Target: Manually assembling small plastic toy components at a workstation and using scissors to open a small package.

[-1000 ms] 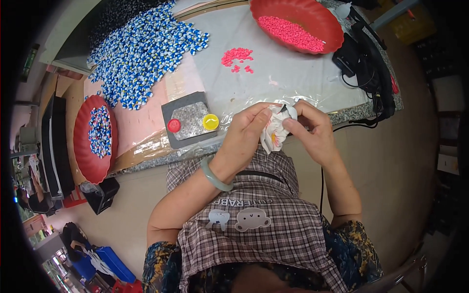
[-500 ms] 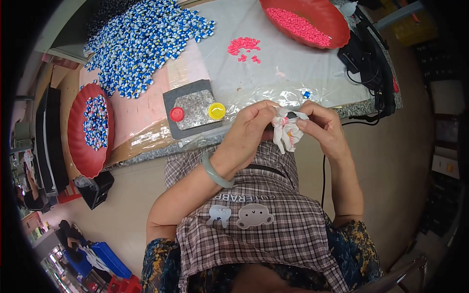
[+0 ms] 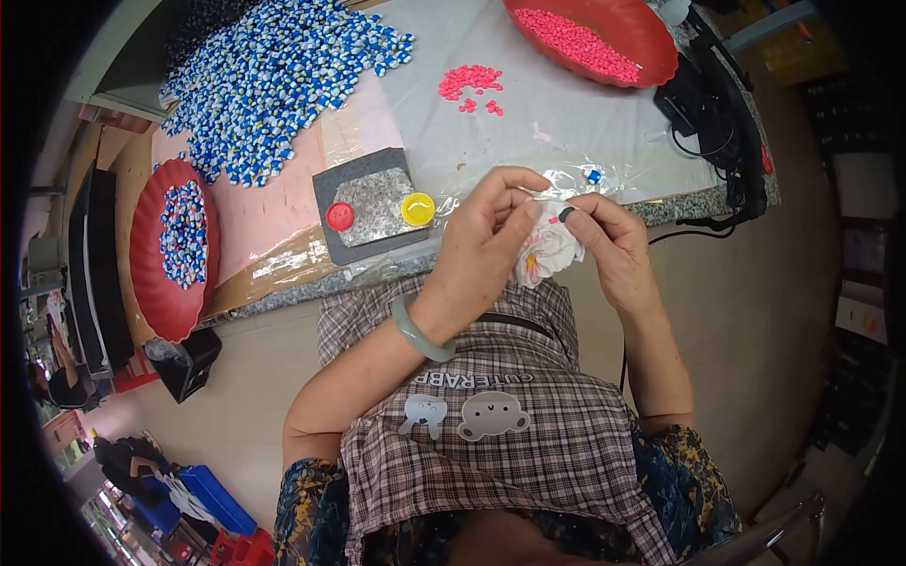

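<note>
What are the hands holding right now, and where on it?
Both hands, left hand and right hand, pinch a small white crumpled piece at its top edge; what it is cannot be told.

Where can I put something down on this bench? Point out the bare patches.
Bare sheet lies between the loose pink pellets, the red tray of pellets and the hands. A smaller pink strip lies between the grey switch box and the red tray of beads. The blue-and-white bead pile crowds the far left.
</note>
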### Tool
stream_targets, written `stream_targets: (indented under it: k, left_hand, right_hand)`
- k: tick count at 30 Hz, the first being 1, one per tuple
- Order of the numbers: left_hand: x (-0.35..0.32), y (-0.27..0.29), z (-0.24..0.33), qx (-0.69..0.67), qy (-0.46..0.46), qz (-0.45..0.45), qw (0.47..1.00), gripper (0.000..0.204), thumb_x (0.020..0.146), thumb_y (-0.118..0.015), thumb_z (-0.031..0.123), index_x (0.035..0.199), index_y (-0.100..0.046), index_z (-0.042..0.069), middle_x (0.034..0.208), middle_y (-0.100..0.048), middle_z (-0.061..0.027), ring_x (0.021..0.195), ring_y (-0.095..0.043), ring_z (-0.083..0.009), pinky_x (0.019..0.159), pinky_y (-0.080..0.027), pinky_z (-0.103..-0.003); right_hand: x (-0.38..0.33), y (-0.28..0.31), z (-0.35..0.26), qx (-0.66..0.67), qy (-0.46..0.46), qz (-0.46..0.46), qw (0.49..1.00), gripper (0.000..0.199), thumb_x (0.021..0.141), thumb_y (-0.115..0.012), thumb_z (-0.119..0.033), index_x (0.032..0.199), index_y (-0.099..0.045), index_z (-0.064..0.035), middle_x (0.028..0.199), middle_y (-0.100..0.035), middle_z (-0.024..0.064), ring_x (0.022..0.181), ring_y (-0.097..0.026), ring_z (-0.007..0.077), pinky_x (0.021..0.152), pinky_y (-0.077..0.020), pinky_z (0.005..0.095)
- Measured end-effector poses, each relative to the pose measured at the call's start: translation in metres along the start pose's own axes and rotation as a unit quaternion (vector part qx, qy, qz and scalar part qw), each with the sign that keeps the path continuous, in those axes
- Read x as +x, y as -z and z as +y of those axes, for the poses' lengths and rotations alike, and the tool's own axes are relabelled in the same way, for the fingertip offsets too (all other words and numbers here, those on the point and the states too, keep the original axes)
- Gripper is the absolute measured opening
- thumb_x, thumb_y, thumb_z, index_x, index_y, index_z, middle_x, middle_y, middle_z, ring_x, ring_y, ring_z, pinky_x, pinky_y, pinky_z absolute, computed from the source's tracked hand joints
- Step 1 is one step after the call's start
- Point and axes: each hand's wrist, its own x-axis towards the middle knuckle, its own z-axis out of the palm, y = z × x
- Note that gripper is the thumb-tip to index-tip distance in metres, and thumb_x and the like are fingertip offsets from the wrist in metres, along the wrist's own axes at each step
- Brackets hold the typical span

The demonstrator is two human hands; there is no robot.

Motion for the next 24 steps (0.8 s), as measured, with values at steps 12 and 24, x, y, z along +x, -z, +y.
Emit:
stream_targets:
  k: [12, 24]
  left_hand:
    - [-0.001, -0.005, 0.012, 0.062, -0.013, -0.049, 0.997, 0.009, 0.099, -0.056, 0.002, 0.104, -0.064, 0.001, 0.099, -0.064, -0.0033, 0.088, -0.06, -0.0086, 0.079, -0.048, -0.023]
    - [-0.001, -0.002, 0.018, 0.29, -0.164, -0.034, 0.942, 0.015, 0.085, -0.071, 0.0, 0.1, -0.07, 0.0, 0.104, -0.063, -0.0098, 0.09, -0.062, -0.0191, 0.078, -0.051, -0.028]
  right_hand:
    - [-0.008, -0.01, 0.015, 0.47, -0.029, -0.066, 0.88, 0.021, 0.102, -0.057, -0.018, 0.116, -0.059, -0.0018, 0.111, -0.067, 0.0086, 0.105, -0.066, 0.018, 0.093, -0.0533, 0.0341]
    - [-0.005, -0.001, 0.021, 0.118, 0.138, -0.017, 0.983, 0.014, 0.101, -0.059, -0.011, 0.107, -0.065, 0.0002, 0.096, -0.062, 0.0011, 0.086, -0.054, 0.0083, 0.078, -0.043, 0.0245]
